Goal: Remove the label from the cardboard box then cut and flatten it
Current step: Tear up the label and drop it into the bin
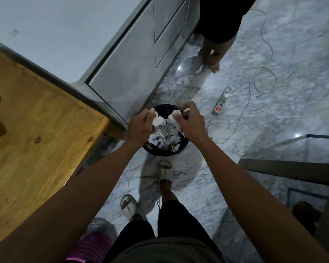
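Both hands hang over the black waste bin (165, 149) on the marble floor (254, 63), side by side and close together. Left hand (141, 128) has its fingers curled round a crumpled white scrap (159, 121); right hand (188, 123) pinches another torn white piece (174, 115). These look like bits of the label. Straight below them the bin's open mouth already holds a heap of similar white scraps (163, 138), so the pieces only need to fall downward; neither hand is clearly nearer. No cardboard box is in view, not even on the wooden tabletop (36, 139) to the left, so cutting and flattening seem not yet done.
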